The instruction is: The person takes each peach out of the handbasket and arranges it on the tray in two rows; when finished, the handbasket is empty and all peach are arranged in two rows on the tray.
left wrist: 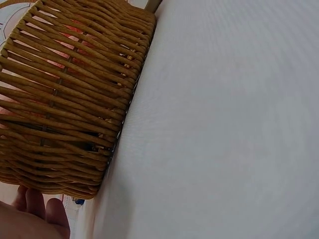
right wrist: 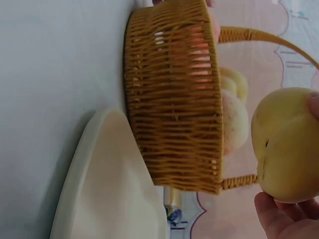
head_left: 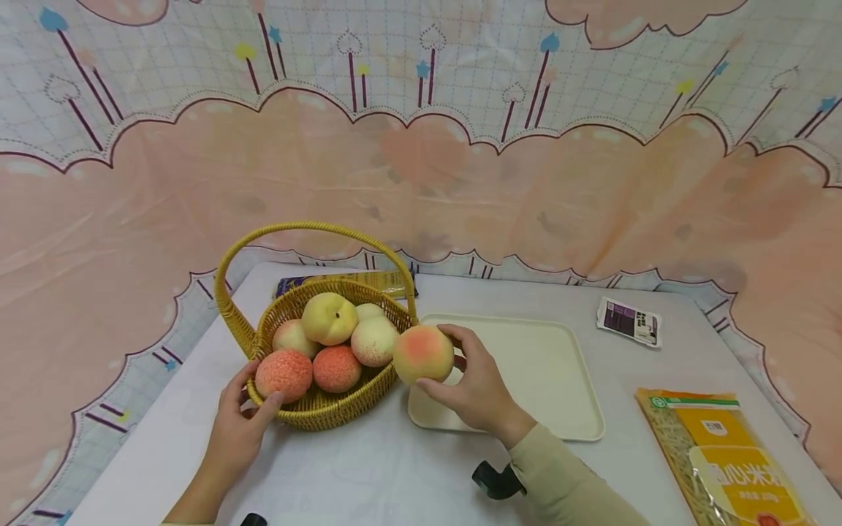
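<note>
In the head view, my right hand [head_left: 479,387] holds a yellow peach with a red blush [head_left: 424,354] between thumb and fingers, in the air just right of the basket and above the tray's left edge. The same peach [right wrist: 286,144] shows a crease in the right wrist view. My left hand [head_left: 238,424] grips the near left rim of a woven basket [head_left: 329,418], thumb at the rim and fingers on the outer side. Inside lie several peaches: a yellow one [head_left: 330,319], red ones [head_left: 284,375] and pale ones [head_left: 374,341].
A cream tray [head_left: 585,380] lies right of the basket. Behind the basket is a long yellow and blue packet [head_left: 388,282]. A small white and purple packet [head_left: 629,322] lies at the back right, and a yellow food bag [head_left: 723,456] at the front right.
</note>
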### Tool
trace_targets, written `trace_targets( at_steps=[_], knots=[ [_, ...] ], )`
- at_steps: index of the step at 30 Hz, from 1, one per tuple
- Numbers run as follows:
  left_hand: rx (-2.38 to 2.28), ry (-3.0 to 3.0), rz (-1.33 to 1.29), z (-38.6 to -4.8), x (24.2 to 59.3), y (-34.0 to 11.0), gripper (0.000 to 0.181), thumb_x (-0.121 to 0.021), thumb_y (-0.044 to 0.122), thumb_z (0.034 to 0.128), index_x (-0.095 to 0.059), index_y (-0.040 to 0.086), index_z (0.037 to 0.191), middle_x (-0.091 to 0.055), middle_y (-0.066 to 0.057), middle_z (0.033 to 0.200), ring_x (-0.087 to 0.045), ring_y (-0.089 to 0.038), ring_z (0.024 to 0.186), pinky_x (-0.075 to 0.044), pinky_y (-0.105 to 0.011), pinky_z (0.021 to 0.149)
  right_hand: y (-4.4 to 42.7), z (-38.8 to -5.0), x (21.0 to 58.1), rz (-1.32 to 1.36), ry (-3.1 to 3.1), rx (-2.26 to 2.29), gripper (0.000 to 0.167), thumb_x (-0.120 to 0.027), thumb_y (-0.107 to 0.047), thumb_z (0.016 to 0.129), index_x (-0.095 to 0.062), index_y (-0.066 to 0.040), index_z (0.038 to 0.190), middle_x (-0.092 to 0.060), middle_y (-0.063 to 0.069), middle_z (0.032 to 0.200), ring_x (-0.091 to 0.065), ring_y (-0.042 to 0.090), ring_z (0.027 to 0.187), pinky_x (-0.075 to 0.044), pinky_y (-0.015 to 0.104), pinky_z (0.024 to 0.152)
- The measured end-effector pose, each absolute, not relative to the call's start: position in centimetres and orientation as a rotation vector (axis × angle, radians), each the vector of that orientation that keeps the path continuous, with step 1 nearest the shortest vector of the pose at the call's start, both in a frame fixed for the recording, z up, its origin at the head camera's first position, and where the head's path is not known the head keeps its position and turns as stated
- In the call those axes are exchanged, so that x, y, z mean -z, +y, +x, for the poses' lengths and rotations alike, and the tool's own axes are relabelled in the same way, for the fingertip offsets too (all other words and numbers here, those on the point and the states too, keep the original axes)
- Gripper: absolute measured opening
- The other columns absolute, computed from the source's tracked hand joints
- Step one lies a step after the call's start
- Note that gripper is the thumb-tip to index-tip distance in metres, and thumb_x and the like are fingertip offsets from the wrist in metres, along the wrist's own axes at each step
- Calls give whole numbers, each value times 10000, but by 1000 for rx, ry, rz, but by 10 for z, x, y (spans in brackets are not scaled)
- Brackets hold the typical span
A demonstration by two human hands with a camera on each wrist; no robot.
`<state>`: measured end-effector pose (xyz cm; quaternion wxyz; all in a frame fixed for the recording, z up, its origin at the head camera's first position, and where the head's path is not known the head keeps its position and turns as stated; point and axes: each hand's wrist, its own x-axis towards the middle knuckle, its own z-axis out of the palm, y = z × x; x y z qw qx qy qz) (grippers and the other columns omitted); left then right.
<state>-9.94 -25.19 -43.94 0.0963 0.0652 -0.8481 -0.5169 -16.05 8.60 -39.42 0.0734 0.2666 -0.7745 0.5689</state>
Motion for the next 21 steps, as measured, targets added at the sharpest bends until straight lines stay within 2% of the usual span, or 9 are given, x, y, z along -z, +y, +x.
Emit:
trace_targets(
  at_steps=[4,7,12,21],
  knots=[
    [1531,-2498,167,-99,440,-252,702,-569,235,1037,-181,-41,1552,-240,-300,1493,-342,-317,1232,-338,-95,785,95,-166,396,774,-2303,-1725,710,-854,42,734,-453,37,1321,-521,154,1294,-540,311,1179,-516,346,924],
    [1540,-2493,163,-99,440,-251,703,-569,235,1037,-179,-40,1553,-236,-296,1498,-339,-308,1231,-341,-99,788,106,-171,396,751,-2339,-1655,725,-868,2,737,-452,40,1329,-514,162,1287,-542,316,1168,-528,370,902],
    [1554,-2489,165,-98,439,-250,709,-570,233,1037,-170,-44,1552,-224,-301,1506,-337,-337,1249,-337,-95,789,123,-181,394,684,-2441,-1547,746,-879,-75,753,-481,15,1376,-501,156,1298,-531,309,1166,-538,400,885],
    [1566,-2497,181,-99,439,-251,727,-574,252,1036,-158,-33,1559,-209,-300,1513,-332,-375,1272,-329,-92,789,131,-202,399,611,-2502,-1594,740,-840,-26,760,-451,46,1385,-483,216,1340,-550,399,1207,-513,417,925]
  ],
)
